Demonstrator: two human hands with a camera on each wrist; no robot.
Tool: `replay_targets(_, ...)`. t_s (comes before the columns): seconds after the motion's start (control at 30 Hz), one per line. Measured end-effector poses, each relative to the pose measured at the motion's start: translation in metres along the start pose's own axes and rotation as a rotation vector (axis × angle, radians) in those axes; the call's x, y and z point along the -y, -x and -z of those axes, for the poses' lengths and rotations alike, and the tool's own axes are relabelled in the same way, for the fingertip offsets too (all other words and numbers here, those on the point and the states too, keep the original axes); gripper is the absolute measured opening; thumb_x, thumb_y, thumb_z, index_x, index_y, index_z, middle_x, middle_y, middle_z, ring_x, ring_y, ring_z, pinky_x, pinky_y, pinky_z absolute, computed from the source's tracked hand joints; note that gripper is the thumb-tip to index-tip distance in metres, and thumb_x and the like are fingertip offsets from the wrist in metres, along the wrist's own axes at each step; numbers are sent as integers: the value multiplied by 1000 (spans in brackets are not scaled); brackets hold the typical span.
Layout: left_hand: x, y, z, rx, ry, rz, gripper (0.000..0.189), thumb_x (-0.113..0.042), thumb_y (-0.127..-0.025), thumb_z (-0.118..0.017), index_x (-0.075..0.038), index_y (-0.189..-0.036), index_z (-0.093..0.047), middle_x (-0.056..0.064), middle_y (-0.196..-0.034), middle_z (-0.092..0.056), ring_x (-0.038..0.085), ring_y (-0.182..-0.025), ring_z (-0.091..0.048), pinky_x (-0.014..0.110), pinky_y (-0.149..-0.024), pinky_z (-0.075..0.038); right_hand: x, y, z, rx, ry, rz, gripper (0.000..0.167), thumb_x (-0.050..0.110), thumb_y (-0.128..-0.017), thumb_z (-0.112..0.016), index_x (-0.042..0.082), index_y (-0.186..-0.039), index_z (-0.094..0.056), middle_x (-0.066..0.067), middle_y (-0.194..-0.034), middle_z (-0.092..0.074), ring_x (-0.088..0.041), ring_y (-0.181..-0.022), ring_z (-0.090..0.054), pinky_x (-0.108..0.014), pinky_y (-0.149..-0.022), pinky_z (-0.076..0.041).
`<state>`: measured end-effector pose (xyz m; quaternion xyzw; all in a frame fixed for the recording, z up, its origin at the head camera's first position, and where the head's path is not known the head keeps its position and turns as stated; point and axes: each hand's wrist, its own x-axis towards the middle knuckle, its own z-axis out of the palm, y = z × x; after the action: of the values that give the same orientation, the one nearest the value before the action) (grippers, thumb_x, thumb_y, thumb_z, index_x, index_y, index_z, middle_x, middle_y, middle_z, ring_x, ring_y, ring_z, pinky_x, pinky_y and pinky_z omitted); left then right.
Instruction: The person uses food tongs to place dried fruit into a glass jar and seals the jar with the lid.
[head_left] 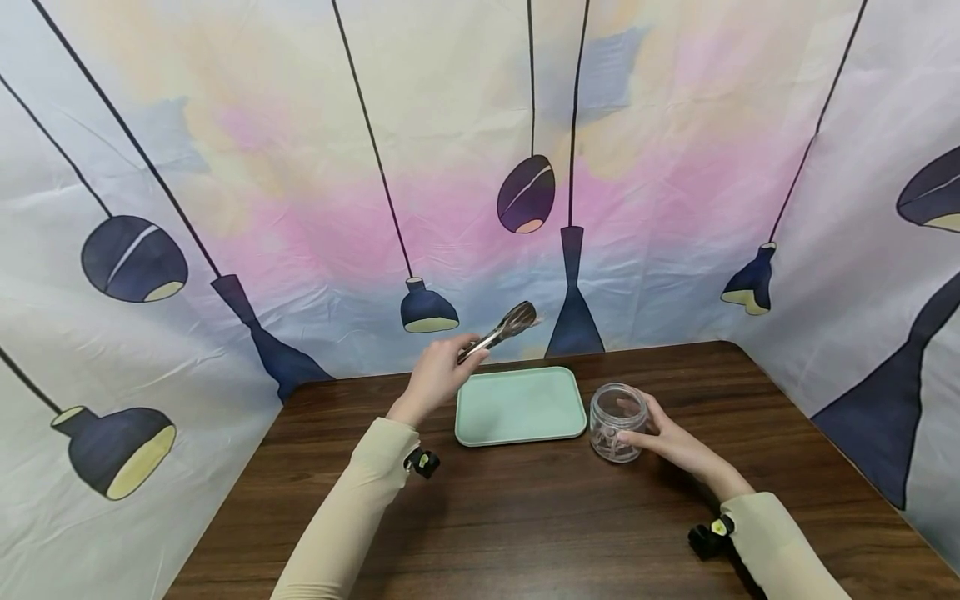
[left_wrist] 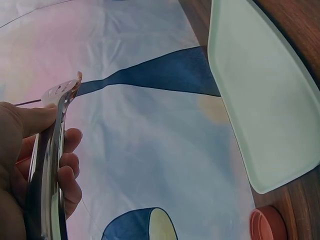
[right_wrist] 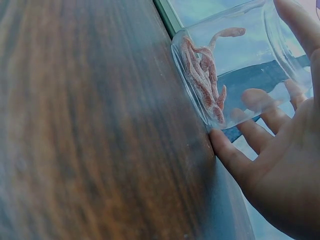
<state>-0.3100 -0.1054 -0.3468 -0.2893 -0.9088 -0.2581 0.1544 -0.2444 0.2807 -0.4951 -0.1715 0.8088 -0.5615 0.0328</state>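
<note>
Metal tongs (head_left: 498,331) are gripped in my left hand (head_left: 437,375), raised over the far left part of the tray. They slant up toward the wall, and a small brownish-pink piece (left_wrist: 79,76) shows at their tip. The pale green tray (head_left: 521,406) lies on the table with nothing on it. To its right, a clear jar (head_left: 606,427) without a lid stands upright. My right hand (head_left: 678,442) holds the jar from the right, thumb in front and fingers around the far side. Several reddish, wrinkled strips (right_wrist: 202,75) lie at the jar's bottom.
A red round lid or cap (left_wrist: 267,225) is on the table beside the tray, hidden behind my left hand in the head view. The dark wooden table (head_left: 525,525) meets a cloth backdrop (head_left: 465,208) printed with lamps along its far edge.
</note>
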Motion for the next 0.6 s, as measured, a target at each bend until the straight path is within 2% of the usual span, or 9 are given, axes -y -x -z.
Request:
replay_targets(0.3, -2, -5, 3, -34, -5, -4, 40, -37, -103, -60, -12, -134, -65, -3, -58, -51, 12, -43, -36, 32, -50, -34, 1, 1, -1, 2, -16, -7, 82, 25, -100, -66, 23, -161, -13, -21, -161, -25, -46, -148, -18, -67, -106, -28)
replay_targets(0.5, -10, -10, 4, -55, -5, -14, 40, -37, -102, -61, -13, -133, -66, -4, -63, -54, 13, -45, -40, 32, -50, -35, -1, 0, 0, 1, -30, 1, 82, 24, -99, -66, 23, -162, -13, -21, -161, -26, -47, -148, -18, -70, -107, -24)
replay_targets(0.6, -15, -13, 3, -64, -2, -30, 40, -37, -102, -61, -12, -133, -66, -3, -59, -52, 13, -44, -39, 32, -49, -35, -2, 0, -1, 0, -29, -4, 82, 24, -99, -66, 23, -162, -13, -21, -161, -25, -47, -148, -18, -69, -107, -25)
